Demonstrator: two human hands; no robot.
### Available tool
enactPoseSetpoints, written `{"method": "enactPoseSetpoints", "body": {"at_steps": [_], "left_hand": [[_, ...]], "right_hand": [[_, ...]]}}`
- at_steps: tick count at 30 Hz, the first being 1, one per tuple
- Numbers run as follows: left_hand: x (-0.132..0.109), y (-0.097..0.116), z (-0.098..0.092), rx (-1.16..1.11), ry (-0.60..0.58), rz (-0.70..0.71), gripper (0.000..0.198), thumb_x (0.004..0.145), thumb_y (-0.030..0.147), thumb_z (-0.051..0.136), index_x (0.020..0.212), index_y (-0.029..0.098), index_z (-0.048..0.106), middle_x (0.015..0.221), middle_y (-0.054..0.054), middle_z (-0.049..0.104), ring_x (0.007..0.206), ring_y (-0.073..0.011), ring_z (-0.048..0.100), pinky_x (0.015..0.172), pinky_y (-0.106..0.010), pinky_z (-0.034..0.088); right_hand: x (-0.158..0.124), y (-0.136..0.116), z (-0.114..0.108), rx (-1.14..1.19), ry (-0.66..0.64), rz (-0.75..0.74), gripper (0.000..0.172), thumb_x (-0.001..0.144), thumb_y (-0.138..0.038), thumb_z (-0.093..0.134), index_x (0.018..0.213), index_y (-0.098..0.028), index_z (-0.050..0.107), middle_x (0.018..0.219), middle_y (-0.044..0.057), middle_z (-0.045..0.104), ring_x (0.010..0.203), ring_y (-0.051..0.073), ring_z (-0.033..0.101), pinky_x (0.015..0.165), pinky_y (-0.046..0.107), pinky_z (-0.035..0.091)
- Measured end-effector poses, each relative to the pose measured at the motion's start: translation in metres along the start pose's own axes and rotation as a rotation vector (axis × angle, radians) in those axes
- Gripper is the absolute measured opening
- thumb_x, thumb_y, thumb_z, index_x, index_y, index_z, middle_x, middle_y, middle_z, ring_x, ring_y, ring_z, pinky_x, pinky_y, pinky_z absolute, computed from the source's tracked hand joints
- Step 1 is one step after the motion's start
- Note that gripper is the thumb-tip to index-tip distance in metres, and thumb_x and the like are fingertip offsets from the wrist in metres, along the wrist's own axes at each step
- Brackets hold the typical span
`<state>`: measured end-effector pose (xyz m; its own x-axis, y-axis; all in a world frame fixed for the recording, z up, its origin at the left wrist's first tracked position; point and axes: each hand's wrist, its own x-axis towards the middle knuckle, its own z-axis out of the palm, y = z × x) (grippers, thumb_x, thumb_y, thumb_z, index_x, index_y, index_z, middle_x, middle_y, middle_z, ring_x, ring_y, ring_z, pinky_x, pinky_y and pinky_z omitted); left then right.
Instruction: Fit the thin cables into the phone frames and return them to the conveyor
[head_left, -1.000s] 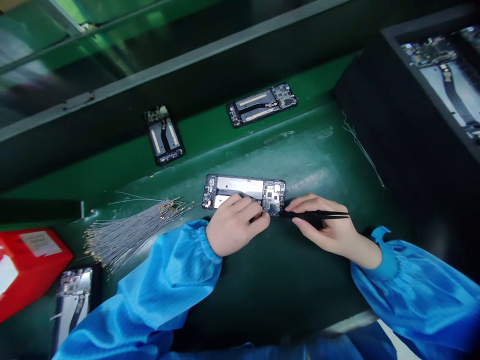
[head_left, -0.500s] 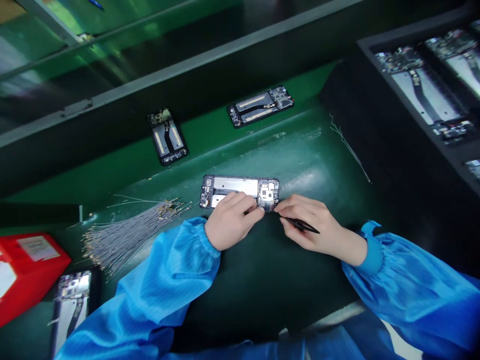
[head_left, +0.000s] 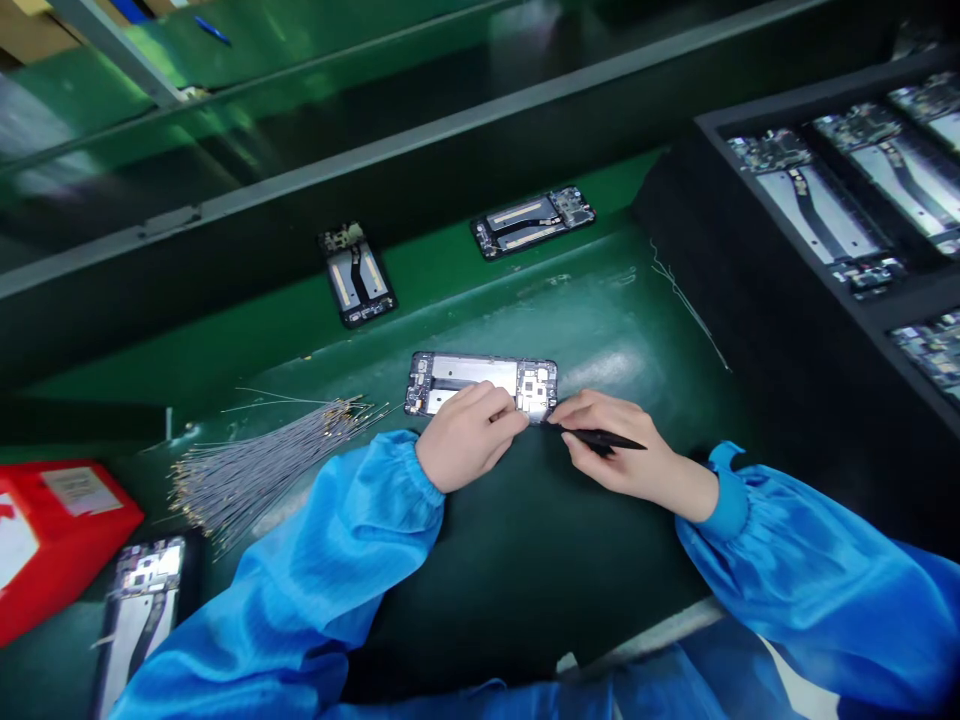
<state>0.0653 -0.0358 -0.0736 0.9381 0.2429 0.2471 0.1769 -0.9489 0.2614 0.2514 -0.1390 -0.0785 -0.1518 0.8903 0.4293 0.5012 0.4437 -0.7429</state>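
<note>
An opened phone frame with bare circuit boards lies flat on the green mat in front of me. My left hand rests on its near edge, fingers curled and pressed onto the frame. My right hand pinches black tweezers, whose tip touches the frame's right end by the circuit board. Both arms wear blue sleeves.
A bundle of thin grey wires lies to the left, with a red box and another phone frame at the lower left. Two more frames sit on the green belt behind. A black tray of frames stands at right.
My right hand has drawn in closer to the frame's right end and the tweezers have tilted, tip toward the board. The left hand stays on the frame. The view shifted slightly.
</note>
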Motion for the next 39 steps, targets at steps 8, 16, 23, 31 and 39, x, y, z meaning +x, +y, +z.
{"method": "enactPoseSetpoints", "body": {"at_steps": [8, 16, 23, 31, 39], "left_hand": [[0.0, 0.0, 0.001, 0.004, -0.01, -0.022, 0.022, 0.088, 0.017, 0.037, 0.083, 0.017, 0.059, 0.077, -0.004, 0.053, 0.071, -0.0151, 0.044, 0.065, -0.027, 0.04], [0.007, 0.006, 0.005, 0.018, 0.034, -0.166, 0.023, 0.087, 0.019, 0.037, 0.076, 0.015, 0.056, 0.076, -0.005, 0.052, 0.072, -0.0156, 0.048, 0.066, -0.027, 0.043], [0.006, 0.007, 0.004, -0.062, 0.066, -0.202, 0.023, 0.086, 0.019, 0.038, 0.075, 0.014, 0.057, 0.074, -0.005, 0.05, 0.069, -0.0146, 0.047, 0.064, -0.027, 0.042], [-0.003, 0.005, 0.001, -0.25, 0.03, -0.044, 0.027, 0.08, 0.011, 0.038, 0.095, 0.015, 0.061, 0.075, -0.004, 0.054, 0.069, -0.014, 0.046, 0.064, -0.028, 0.038], [-0.002, 0.008, 0.001, -0.139, 0.012, 0.005, 0.026, 0.08, 0.012, 0.04, 0.095, 0.015, 0.061, 0.075, -0.004, 0.053, 0.069, -0.0152, 0.045, 0.063, -0.028, 0.037]], "right_hand": [[0.019, 0.001, -0.016, 0.124, 0.026, 0.204, 0.011, 0.083, -0.013, 0.044, 0.089, -0.021, 0.05, 0.093, 0.006, 0.06, 0.088, 0.018, 0.058, 0.078, 0.037, 0.048], [0.034, 0.009, -0.013, -0.336, -0.328, 0.174, 0.048, 0.074, -0.019, 0.055, 0.12, -0.018, 0.041, 0.121, 0.014, 0.041, 0.111, 0.028, 0.043, 0.089, 0.046, 0.043], [0.036, 0.007, -0.011, -0.357, -0.347, 0.182, 0.05, 0.073, -0.016, 0.054, 0.12, -0.017, 0.038, 0.116, 0.013, 0.042, 0.107, 0.027, 0.045, 0.087, 0.043, 0.045], [0.038, 0.004, -0.009, -0.296, -0.314, 0.24, 0.049, 0.07, -0.014, 0.052, 0.116, -0.019, 0.036, 0.115, 0.012, 0.041, 0.106, 0.026, 0.046, 0.086, 0.042, 0.045], [0.048, 0.004, -0.012, -0.323, -0.437, 0.303, 0.047, 0.068, -0.015, 0.054, 0.112, -0.018, 0.039, 0.11, 0.01, 0.039, 0.095, 0.022, 0.049, 0.08, 0.036, 0.047]]}}
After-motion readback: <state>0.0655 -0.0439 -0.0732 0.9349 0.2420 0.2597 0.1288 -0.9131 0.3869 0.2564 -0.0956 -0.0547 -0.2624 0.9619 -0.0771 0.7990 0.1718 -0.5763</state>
